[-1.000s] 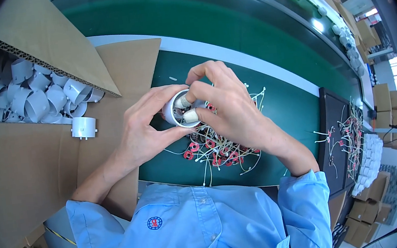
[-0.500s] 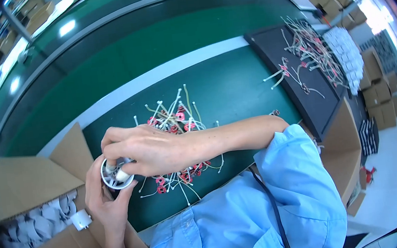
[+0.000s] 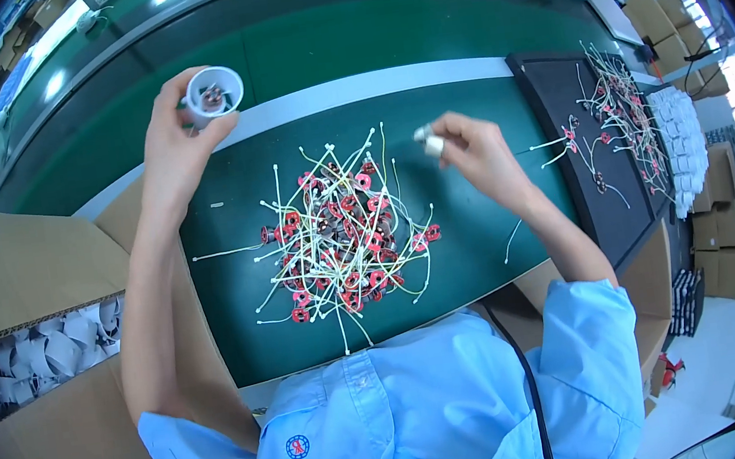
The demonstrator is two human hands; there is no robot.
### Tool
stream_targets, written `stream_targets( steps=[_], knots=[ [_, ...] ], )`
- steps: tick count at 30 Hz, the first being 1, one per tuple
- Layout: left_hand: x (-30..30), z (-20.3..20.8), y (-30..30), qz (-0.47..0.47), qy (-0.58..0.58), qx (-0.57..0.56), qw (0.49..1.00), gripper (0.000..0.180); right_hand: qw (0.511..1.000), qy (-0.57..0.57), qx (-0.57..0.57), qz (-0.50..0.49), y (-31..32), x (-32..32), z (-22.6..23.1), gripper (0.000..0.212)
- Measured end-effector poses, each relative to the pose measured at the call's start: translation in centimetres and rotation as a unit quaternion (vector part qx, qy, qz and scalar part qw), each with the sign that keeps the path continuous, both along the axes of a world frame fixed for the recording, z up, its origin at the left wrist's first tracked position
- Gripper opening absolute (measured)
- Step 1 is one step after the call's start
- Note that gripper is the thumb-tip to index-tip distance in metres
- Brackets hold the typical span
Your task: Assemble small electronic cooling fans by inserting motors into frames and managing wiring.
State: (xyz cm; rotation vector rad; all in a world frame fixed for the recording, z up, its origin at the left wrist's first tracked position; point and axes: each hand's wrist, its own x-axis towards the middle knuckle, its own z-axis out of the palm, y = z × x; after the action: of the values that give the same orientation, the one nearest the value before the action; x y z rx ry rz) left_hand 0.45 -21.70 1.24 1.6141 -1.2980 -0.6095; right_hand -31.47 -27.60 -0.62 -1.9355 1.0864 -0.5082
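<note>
My left hand point(image 3: 177, 138) is closed around a white plastic cup-shaped housing point(image 3: 229, 77), lifted at the upper left. Inside the housing sits a dark and copper-coloured part. White covers sit on fingertips of my right hand point(image 3: 473, 152), which is over the green mat to the right. Its fingers are curled with the tips close together, and whether anything is between them is hidden. Between my arms lies a tangled pile of small red-and-copper coil parts with pale wire leads point(image 3: 345, 232).
At left stands an open carton point(image 3: 36, 298) of white plastic pieces point(image 3: 57, 350). A black tray point(image 3: 545, 107) at right holds more wired parts point(image 3: 619, 107), beside stacked white pieces point(image 3: 683, 145). Beyond the mat run a pale rail point(image 3: 386, 82) and a green conveyor belt point(image 3: 345, 44).
My hands have moved apart. The left carried the white housing up and away toward the belt; the right left the housing and swung to the right, uncovering the pile.
</note>
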Motion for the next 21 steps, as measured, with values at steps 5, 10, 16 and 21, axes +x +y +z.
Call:
stream_targets(
  steps=[5, 10, 16, 21],
  knots=[
    [-0.6, -1.6, -1.8, -0.018, -0.009, -0.047, 0.999, 0.054, 0.991, -0.017, -0.122, 0.050, 0.9, 0.6, -1.0, 0.018],
    [-3.0, 0.2, 1.6, -0.085, -0.153, -0.116, 0.978, 0.053, 0.976, -0.213, 0.014, 0.054, -1.6, 6.8, 1.4, 0.027],
    [-3.1, 0.5, 2.9, -0.090, -0.140, -0.154, 0.974, 0.051, 0.942, -0.224, 0.168, 0.186, -1.6, 13.6, 1.3, 0.041],
    [-2.4, 0.3, 3.4, -0.080, -0.149, -0.158, 0.973, 0.051, 0.944, -0.166, 0.179, 0.221, -2.1, 15.0, 1.1, 0.042]
  ],
)
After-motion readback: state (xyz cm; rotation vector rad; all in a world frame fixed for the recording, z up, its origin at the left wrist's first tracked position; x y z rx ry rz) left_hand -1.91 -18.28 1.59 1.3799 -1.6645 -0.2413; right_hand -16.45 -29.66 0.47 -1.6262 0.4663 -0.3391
